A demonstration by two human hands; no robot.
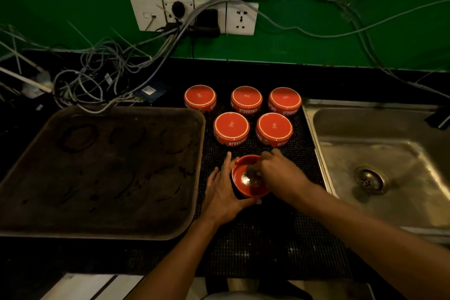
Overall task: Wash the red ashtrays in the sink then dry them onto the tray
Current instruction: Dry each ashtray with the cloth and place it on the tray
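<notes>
Item 1: red ashtray (243, 185), upright, bowl facing up, resting on the black perforated mat (267, 238) between tray and sink. The left hand (222, 192) cups its left and near wall, fingers (227, 163) fairly straight along the side and thumb curled round the front, apparently to steady it against rubbing. The right hand (280, 173) reaches in from the right, its fingers bunched and clamped on a small dark scrubbing pad (250, 174) pressed into the bowl; the pad's exact kind cannot be told. A wet glint shows on the bowl floor.

Items 2–6: 5 red ashtrays (231, 128), inverted, bases up, set in 2 rows on the mat just behind the hands, likely so they drain.

Item 7: brown tray (102, 202), left of the mat, bearing ring-shaped marks only, no ashtrays.

Item 8: steel sink (389, 153), right, basin bare around the drain.

Item 9: desk (73, 258), dark. Behind: green wall, socket panel (194, 14), tangled grey cables (97, 80).
</notes>
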